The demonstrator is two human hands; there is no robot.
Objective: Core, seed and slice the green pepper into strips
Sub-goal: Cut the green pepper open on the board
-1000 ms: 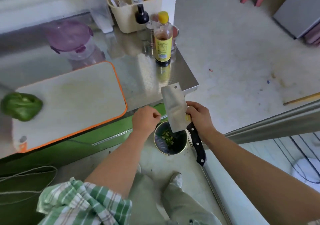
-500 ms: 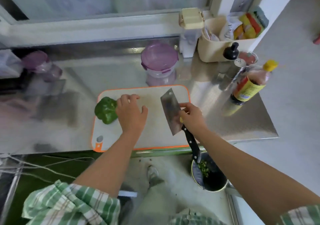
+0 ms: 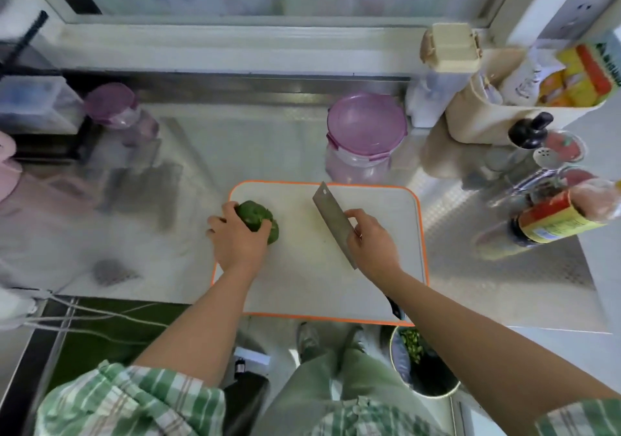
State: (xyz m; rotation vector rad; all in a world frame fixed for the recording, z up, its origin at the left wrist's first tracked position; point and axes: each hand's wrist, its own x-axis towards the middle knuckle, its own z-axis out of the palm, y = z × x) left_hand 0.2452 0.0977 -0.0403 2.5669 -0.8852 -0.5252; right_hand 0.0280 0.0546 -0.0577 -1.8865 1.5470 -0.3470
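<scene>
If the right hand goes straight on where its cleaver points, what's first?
Probably nothing: the cleaver in the right hand aims beyond the cutting board, left of the purple-lidded container; depth unclear.

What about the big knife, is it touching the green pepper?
Apart. The head view shows bare cutting board between the cleaver, held by the right hand, and the green pepper, gripped by the left hand.

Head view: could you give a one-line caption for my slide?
Left hand grips a green pepper on the cutting board; right hand holds a cleaver beside it.
</scene>
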